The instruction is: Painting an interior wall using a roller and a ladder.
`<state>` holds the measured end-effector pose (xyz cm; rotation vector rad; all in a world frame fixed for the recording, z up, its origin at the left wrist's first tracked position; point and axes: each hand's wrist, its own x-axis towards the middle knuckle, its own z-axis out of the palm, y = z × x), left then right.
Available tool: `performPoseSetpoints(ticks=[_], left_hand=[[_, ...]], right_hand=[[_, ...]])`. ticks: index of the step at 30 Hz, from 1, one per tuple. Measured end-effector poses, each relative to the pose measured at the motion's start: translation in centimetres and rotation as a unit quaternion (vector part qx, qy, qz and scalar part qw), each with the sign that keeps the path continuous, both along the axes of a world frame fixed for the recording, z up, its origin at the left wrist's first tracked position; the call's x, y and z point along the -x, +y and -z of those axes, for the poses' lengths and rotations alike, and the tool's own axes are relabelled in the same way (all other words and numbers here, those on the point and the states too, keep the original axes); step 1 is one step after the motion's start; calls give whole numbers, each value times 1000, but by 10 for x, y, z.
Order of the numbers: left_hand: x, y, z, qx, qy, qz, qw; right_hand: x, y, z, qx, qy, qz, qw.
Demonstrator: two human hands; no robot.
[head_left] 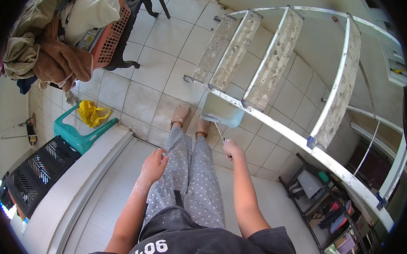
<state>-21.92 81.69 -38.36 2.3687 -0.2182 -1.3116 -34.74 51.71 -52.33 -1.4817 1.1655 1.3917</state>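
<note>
My right hand [233,149] is closed around the handle of a small paint roller [220,133]. The roller's head dips into a pale translucent bucket [234,118], which stands on the tiles just ahead of my feet. In front of my thigh, my left hand [154,164] hangs with its fingers loosely bent and apart, holding nothing. White specks dot my left forearm. A white stepladder [273,62] with paint-stained steps rises beside the bucket, on the right.
On the left are a green plastic stool [79,140], a yellow bag [93,114], a black crate [41,168], and a pink basket [111,36] beside heaped clothes [57,58]. A black shelf rack [314,208] with mixed items stands at lower right. Tiled floor [151,68] lies ahead.
</note>
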Motion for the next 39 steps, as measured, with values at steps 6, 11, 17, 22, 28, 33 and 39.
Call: performPoseSetpoints(ticks=[6,11,17,22,28,33,39], left_hand=[[-6,3,1,12,-10,-15,1000],[-5,-5,2,43,-9,-35,998],[8,-1,10,32,7,-18,999],[10,17,10,5,5,-19,1000],[2,2,8,10,8,-22,1000],[4,5,2,19,-6,-21,1000],[10,20,6,-4,-7,-17,1000]], right_hand=[[7,-16,-62,14,-44,-35,998],[0,-17,-41,12,-5,-15,1000],[30,3,15,34,-35,-21,999],[5,8,-27,7,-5,-20,1000],[15,10,4,23,0,-9,1000],[10,18,-6,24,-4,-27,999],[-2,11,-53,17,-4,-63,998]])
